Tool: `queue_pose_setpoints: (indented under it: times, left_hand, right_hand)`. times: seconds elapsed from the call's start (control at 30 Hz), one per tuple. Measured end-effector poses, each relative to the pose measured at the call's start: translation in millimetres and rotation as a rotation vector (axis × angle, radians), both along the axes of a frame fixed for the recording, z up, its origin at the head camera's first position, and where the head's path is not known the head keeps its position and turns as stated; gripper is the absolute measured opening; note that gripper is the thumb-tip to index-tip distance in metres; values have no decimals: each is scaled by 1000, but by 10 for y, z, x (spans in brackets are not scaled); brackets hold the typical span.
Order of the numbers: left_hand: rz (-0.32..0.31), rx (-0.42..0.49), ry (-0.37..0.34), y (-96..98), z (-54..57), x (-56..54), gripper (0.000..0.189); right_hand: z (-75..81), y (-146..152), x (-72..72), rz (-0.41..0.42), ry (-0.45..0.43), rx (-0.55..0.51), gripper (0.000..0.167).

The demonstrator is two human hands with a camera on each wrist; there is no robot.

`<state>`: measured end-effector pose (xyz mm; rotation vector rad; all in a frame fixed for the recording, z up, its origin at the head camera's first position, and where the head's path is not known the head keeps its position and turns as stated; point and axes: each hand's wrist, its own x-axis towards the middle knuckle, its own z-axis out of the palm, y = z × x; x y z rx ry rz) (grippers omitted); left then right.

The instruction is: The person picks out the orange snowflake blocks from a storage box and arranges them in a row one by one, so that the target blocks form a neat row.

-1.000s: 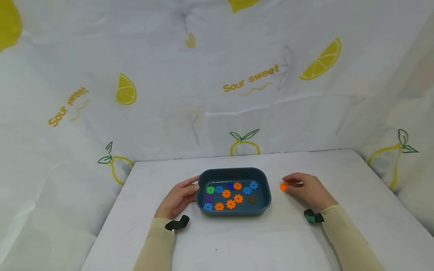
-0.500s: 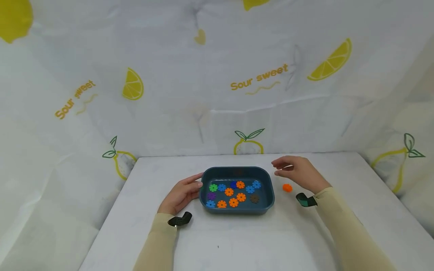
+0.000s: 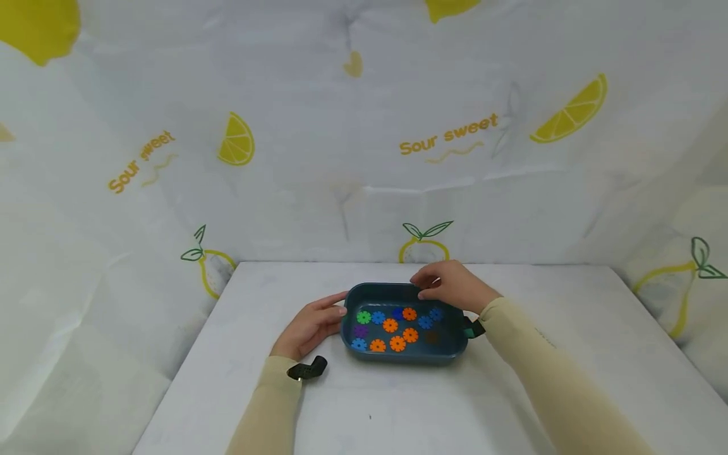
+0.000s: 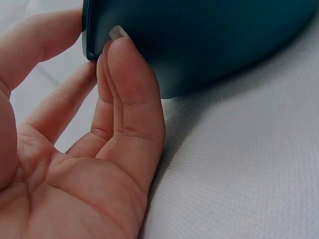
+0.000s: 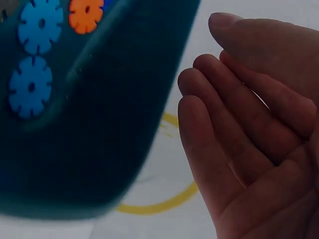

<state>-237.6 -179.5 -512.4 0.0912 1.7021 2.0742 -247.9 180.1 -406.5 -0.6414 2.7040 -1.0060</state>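
A dark teal tray (image 3: 398,358) stands on the table, holding several notched plastic snowflake discs (image 3: 390,325) in orange, blue, green, purple and brown. At its left end, my left hand (image 3: 309,328) holds the rim. The left wrist view shows fingers (image 4: 134,89) curled against the outer wall, others reaching the tray edge (image 4: 87,30). Over the back right rim hovers my right hand (image 3: 455,287). Seen from the right wrist, its fingers (image 5: 239,114) are loosely bent and hold nothing, beside the tray wall (image 5: 139,99). My right forearm covers the spot where a loose orange disc lay.
A white cloth covers the table (image 3: 284,411). Behind it rises a white backdrop (image 3: 318,208) printed with lemons and lettering. Each wrist bears a small black camera, the left camera (image 3: 307,368) sitting in front of the tray's left end.
My right hand has left the orange disc to the tray's right and moved left and back, over the rear rim. My left hand stays at the tray. The head view has shifted slightly.
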Motion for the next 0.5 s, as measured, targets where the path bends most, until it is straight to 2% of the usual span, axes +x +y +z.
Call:
queue_pose_setpoints:
  times: [0.23, 0.5]
  left_hand:
    - [-12, -5, 1, 40, -28, 8, 57]
    - [-5, -4, 11, 4, -8, -7, 58]
  right_hand:
    - [-191, -155, 3, 39, -69, 84, 29]
    - [-255, -322, -28, 50, -73, 199, 28]
